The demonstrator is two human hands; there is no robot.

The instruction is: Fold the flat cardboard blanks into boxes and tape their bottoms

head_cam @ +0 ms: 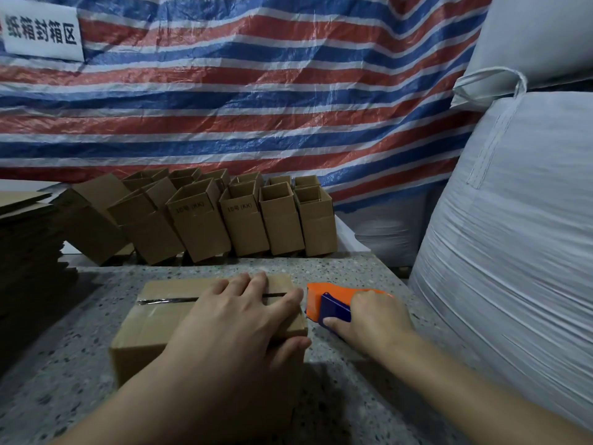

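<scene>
A cardboard box (205, 319) lies bottom-up on a speckled stone table (353, 380). The left hand (237, 319) presses flat on its closed flaps, fingers straight, likely to keep the seam shut. Just beside the box, the right hand (369, 319) grips an orange-and-blue tape dispenser (327, 303). Finished boxes (244, 216) stand in rows behind.

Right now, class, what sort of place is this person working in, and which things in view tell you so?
Probably a warehouse packing area: rows of folded boxes along a striped tarpaulin, a stack of flat blanks, bulk sacks, and a tape dispenser in the right hand.
</scene>
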